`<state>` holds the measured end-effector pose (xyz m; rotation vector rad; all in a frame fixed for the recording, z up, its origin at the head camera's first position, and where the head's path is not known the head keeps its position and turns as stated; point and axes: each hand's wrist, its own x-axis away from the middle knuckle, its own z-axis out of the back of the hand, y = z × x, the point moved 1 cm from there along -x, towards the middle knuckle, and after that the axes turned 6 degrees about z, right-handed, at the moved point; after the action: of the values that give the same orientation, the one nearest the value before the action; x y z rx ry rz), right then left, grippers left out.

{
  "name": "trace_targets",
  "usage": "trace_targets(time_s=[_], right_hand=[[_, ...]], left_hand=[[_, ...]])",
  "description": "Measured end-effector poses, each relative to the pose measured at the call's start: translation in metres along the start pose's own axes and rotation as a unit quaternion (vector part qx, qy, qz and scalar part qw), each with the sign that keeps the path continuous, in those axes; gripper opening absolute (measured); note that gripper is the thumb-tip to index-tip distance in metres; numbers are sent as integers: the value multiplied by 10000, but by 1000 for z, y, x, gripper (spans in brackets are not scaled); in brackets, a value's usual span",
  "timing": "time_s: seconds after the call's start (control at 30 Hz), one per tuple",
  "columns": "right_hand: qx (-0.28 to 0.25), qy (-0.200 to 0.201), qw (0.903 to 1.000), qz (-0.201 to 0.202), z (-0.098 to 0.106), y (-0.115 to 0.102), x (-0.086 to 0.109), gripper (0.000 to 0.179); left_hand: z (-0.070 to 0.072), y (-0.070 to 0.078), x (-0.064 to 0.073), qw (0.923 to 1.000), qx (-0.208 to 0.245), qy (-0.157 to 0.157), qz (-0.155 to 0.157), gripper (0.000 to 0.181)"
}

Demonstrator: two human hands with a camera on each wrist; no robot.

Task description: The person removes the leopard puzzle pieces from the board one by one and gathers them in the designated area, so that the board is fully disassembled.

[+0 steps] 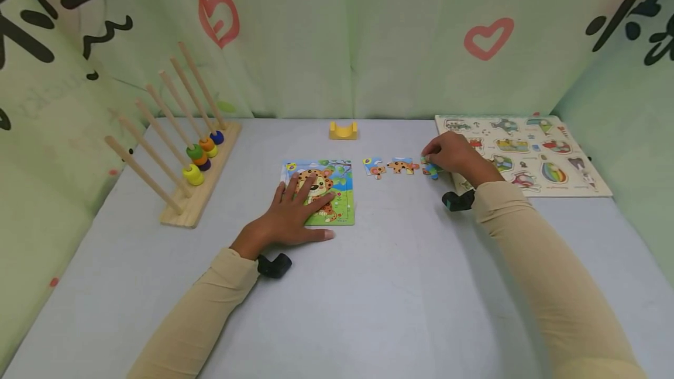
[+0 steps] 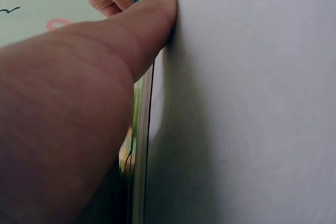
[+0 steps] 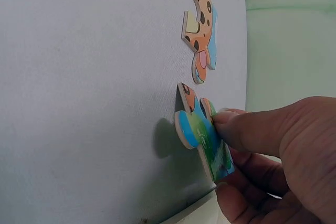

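My left hand (image 1: 291, 213) lies spread over a small puzzle board (image 1: 343, 212) with a spotted cub picture. Its thumb rests on the table just off the board's front edge, as the left wrist view also shows. Between the thumb and fingers of my right hand (image 1: 451, 155) is a blue-green puzzle piece (image 3: 203, 136), tilted, one side raised off the table. Left of it in the head view lie a spotted puzzle piece (image 1: 402, 166) and a puzzle piece with an ear (image 1: 374, 167), in a row. The hand hides part of the held piece.
A wooden peg stand (image 1: 202, 195) with several coloured rings is on the left. At the back stands a yellow block (image 1: 343, 131) with a curved notch. A large picture puzzle board (image 1: 532, 186) lies at the right, partly under my right hand and wrist.
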<state>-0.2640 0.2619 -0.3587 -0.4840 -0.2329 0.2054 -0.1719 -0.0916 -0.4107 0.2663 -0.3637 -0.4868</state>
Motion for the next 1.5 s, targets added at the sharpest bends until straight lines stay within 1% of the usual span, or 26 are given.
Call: trace_targets(time_s=[0.23, 0.37, 0.57, 0.9, 1.17, 1.27, 1.4, 1.5], right_hand=[[-46, 19, 9999, -165, 0, 3, 0, 22], [-69, 106, 9999, -93, 1, 3, 2, 24], [-238, 160, 9996, 38, 1, 2, 3, 26], [-307, 454, 9981, 279, 5, -9, 6, 26], [-448, 649, 9957, 495, -4, -16, 6, 29], [-558, 726, 9947, 472, -6, -19, 5, 32], [-814, 721, 9934, 374, -10, -26, 3, 35], [-881, 722, 9929, 348, -13, -31, 0, 35]], left_hand=[[-1, -1, -1, 10000, -2, 15, 15, 83], [0, -1, 0, 10000, 11, 30, -3, 83], [0, 0, 1, 10000, 31, 40, -33, 82], [1, 1, 3, 9999, 74, 70, -63, 82], [-3, -2, 4, 9998, 85, 92, -125, 82], [-3, -1, 4, 9997, 146, 134, -150, 81], [-1, 3, 6, 9997, 192, 149, -86, 78], [-1, 6, 6, 9997, 191, 139, -33, 76]])
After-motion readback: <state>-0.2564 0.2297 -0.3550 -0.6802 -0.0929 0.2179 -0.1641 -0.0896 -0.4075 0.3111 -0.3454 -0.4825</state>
